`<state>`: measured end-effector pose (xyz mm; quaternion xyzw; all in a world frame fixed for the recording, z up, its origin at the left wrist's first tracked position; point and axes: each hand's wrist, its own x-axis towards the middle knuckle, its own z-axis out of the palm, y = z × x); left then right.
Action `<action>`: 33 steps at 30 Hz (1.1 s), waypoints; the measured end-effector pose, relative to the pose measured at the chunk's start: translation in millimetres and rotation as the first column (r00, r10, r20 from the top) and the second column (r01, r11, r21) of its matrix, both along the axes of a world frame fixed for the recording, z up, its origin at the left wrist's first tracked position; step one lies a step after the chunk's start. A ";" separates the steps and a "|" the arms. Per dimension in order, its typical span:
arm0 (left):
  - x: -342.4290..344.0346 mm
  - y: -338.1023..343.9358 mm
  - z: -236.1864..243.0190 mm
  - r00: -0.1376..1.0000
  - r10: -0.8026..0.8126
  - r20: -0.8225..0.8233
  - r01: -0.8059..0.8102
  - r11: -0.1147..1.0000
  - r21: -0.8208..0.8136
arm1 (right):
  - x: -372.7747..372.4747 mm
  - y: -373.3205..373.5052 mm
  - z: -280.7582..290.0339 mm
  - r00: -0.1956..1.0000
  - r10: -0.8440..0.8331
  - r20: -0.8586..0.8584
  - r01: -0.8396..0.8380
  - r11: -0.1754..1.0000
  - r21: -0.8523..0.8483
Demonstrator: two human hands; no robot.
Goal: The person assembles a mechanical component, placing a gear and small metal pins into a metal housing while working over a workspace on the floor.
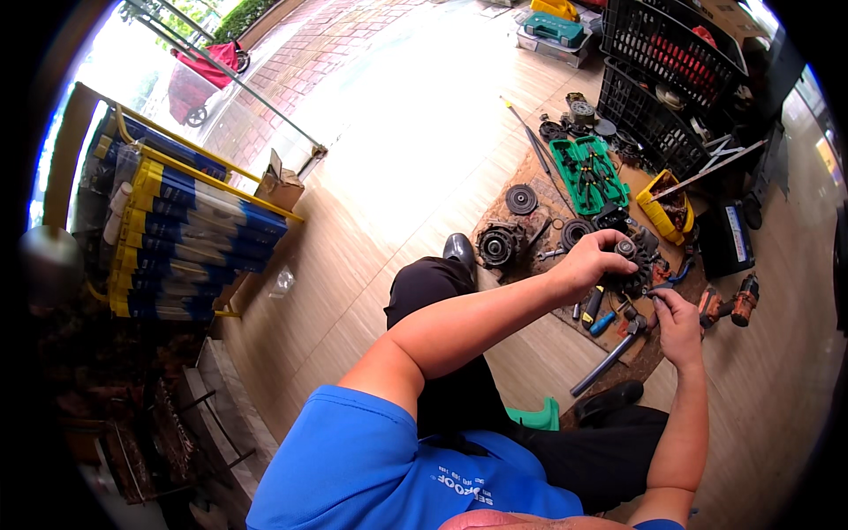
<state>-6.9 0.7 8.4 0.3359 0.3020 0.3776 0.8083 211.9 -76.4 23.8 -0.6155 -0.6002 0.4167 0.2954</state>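
My left hand is closed around the top of a dark, round metal machine part with a short, lighter end piece on it. Close beside that part, my right hand is pinched together at its lower right side; whatever lies between the fingertips is too small to make out. Below the hands lie a blue-handled screwdriver, a yellow-and-black cutter and a long metal bar tool. A dark finned housing and a round disc sit to the left on the stained board.
An open green tool case lies beyond my hands. To the right are a yellow tray, a black box and orange power drills. Black crates stand far right; a yellow rack stands left. My knees flank the board.
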 end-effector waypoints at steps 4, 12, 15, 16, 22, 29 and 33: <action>-0.4 -0.2 0.2 1.000 -0.005 -0.002 0.005 1.000 -0.001 | 1.0 0.1 -2.2 0.997 0.004 0.083 -0.008 0.999 0.051; -0.2 -1.3 -1.9 0.995 -0.059 -0.078 0.066 0.994 0.087 | 7.4 -2.7 -8.9 0.998 0.059 0.013 -0.060 0.997 0.042; 0.3 -2.8 -1.9 0.989 -0.103 -0.107 0.117 0.984 0.132 | 5.8 -4.3 -9.1 0.991 0.060 -0.117 -0.059 0.998 0.012; 0.8 -3.6 -2.0 0.988 -0.112 -0.107 0.126 0.983 0.133 | 6.0 -4.9 -11.8 0.986 0.052 -0.161 -0.054 0.998 -0.008; 2.4 -5.4 -5.1 0.969 -0.163 -0.187 0.201 0.957 0.208 | 5.3 -6.2 -9.3 0.944 -0.040 -0.327 -0.023 0.982 -0.186; 2.9 -5.3 -4.8 0.940 -0.167 -0.296 0.247 0.935 0.256 | 5.4 -6.1 6.9 0.908 -0.082 -0.411 0.002 0.982 -0.190; 6.1 -7.2 -11.4 0.908 -0.061 -0.415 0.207 0.926 0.317 | 7.6 -7.3 7.5 0.928 -0.001 -0.372 -0.060 0.986 -0.153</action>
